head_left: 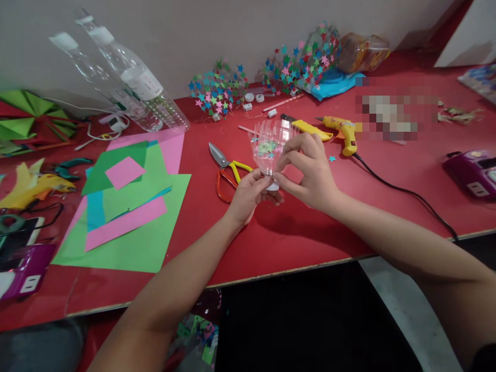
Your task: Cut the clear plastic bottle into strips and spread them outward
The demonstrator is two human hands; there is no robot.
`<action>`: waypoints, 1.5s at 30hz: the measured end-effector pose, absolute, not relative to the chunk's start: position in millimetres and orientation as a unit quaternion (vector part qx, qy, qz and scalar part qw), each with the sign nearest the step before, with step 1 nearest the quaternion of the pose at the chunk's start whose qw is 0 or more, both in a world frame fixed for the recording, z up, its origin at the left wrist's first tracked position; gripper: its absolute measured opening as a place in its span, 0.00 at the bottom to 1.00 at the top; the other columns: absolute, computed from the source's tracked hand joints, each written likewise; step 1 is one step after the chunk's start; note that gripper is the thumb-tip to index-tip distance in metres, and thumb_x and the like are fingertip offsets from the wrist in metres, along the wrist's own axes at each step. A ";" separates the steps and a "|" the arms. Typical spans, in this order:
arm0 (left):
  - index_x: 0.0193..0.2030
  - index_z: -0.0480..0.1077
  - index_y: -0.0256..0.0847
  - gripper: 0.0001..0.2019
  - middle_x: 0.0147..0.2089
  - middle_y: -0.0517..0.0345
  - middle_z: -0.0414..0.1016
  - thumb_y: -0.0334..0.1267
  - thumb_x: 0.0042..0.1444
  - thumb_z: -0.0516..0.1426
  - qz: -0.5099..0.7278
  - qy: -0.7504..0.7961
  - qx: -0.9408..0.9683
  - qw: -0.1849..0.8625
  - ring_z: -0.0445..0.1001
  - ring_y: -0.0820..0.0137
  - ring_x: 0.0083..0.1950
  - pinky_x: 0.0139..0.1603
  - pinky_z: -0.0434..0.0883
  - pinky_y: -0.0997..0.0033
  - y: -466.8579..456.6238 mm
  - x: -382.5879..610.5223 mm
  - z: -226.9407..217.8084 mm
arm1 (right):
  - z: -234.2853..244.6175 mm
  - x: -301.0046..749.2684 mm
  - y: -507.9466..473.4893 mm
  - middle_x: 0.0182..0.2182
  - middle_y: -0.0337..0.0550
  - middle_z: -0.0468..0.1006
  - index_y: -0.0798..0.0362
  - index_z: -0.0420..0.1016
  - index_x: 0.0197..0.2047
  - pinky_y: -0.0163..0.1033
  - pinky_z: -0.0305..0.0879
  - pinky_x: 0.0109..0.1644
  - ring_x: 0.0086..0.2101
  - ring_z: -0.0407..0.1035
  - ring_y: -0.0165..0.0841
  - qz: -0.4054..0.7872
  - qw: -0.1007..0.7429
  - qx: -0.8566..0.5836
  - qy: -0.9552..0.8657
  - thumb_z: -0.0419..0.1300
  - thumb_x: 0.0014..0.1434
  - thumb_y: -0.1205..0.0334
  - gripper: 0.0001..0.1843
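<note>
My left hand (251,194) grips the neck of a cut clear plastic bottle (267,135), its white cap end (273,186) pointing toward me. The bottle's wall is slit into strips that fan out away from me, and a few paper stars lie inside or on it. My right hand (310,170) is at the bottle's near right side, thumb and fingers pinched together; whatever lies between them is too small to make out. Just left of the hands lie scissors (223,163) with a red and a yellow handle. A yellow-handled cutter or brush (312,129) lies behind my right hand.
A yellow glue gun (344,132) with a black cord lies right. Coloured paper sheets (135,227) are stacked left. Tall plastic bottles (135,77) lean on the wall beside star-covered pieces (219,90). A purple device (473,173) sits far right; the red table's front edge (279,275) is near.
</note>
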State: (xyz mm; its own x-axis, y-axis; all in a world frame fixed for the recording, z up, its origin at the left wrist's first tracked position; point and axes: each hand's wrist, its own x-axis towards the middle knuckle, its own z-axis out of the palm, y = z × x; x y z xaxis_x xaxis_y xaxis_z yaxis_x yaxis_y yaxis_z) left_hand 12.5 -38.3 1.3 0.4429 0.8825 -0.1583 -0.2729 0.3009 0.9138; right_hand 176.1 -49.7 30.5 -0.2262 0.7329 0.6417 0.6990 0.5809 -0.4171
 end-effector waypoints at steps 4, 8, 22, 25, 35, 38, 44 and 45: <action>0.34 0.63 0.39 0.17 0.24 0.64 0.73 0.45 0.46 0.64 0.407 0.367 0.433 0.715 0.75 0.72 0.20 0.21 0.70 0.75 -37.9 13.4 2.4 | 30.9 175.6 -51.1 0.39 0.46 0.71 0.49 0.74 0.32 0.53 0.58 0.51 0.42 0.65 0.42 0.000 0.411 -0.463 -0.786 0.57 0.60 0.58 0.08; 0.35 0.64 0.39 0.15 0.22 0.66 0.71 0.44 0.47 0.63 0.420 0.386 0.430 0.700 0.73 0.74 0.19 0.20 0.68 0.77 -36.1 13.4 1.7 | 28.9 173.4 -50.7 0.36 0.45 0.72 0.50 0.75 0.31 0.50 0.59 0.48 0.40 0.64 0.40 -0.014 0.424 -0.444 -0.789 0.56 0.62 0.59 0.10; 0.34 0.65 0.39 0.12 0.24 0.64 0.73 0.41 0.50 0.62 0.423 0.355 0.444 0.706 0.75 0.74 0.23 0.24 0.70 0.76 -35.1 12.4 1.5 | 27.5 175.5 -47.5 0.37 0.46 0.71 0.50 0.74 0.32 0.51 0.60 0.49 0.41 0.65 0.41 0.010 0.431 -0.454 -0.780 0.56 0.63 0.57 0.11; 0.35 0.66 0.38 0.13 0.27 0.63 0.74 0.42 0.49 0.64 0.422 0.346 0.443 0.711 0.75 0.74 0.24 0.26 0.71 0.75 -34.9 12.1 -0.4 | 25.6 175.3 -47.2 0.37 0.47 0.71 0.50 0.74 0.33 0.52 0.60 0.49 0.41 0.65 0.42 0.009 0.427 -0.462 -0.778 0.56 0.62 0.56 0.10; 0.36 0.73 0.35 0.15 0.29 0.61 0.75 0.44 0.47 0.67 0.432 0.339 0.427 0.719 0.75 0.76 0.27 0.29 0.73 0.77 -33.2 10.8 -1.3 | 27.7 174.7 -49.9 0.39 0.46 0.72 0.49 0.75 0.38 0.53 0.61 0.50 0.42 0.66 0.41 -0.013 0.435 -0.456 -0.776 0.57 0.62 0.58 0.07; 0.36 0.73 0.36 0.15 0.29 0.60 0.75 0.44 0.47 0.67 0.427 0.339 0.418 0.727 0.75 0.76 0.27 0.28 0.72 0.77 -33.2 10.6 -0.5 | 30.1 177.8 -47.8 0.40 0.48 0.71 0.49 0.75 0.41 0.56 0.60 0.51 0.44 0.66 0.44 -0.012 0.432 -0.474 -0.767 0.56 0.62 0.58 0.08; 0.35 0.73 0.36 0.14 0.30 0.59 0.76 0.44 0.48 0.66 0.423 0.334 0.417 0.732 0.75 0.76 0.27 0.29 0.72 0.76 -32.5 9.5 -2.5 | 30.9 179.9 -46.1 0.41 0.48 0.71 0.47 0.73 0.42 0.58 0.59 0.51 0.46 0.66 0.47 -0.015 0.424 -0.485 -0.764 0.54 0.63 0.58 0.09; 0.35 0.73 0.36 0.14 0.30 0.59 0.76 0.43 0.48 0.66 0.423 0.335 0.416 0.732 0.75 0.76 0.27 0.29 0.72 0.76 -32.5 9.4 -2.5 | 30.7 179.9 -46.1 0.41 0.48 0.71 0.48 0.73 0.42 0.58 0.60 0.51 0.46 0.66 0.46 -0.019 0.426 -0.484 -0.764 0.54 0.63 0.58 0.08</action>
State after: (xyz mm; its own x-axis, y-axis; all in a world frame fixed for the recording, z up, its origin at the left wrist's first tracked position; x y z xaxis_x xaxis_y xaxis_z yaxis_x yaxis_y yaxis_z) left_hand 9.4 -32.5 -2.5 0.4179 0.8980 -0.1376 -0.3414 0.2956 0.8922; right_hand 179.9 -46.1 30.7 -0.1675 0.7239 0.6693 0.7557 0.5302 -0.3844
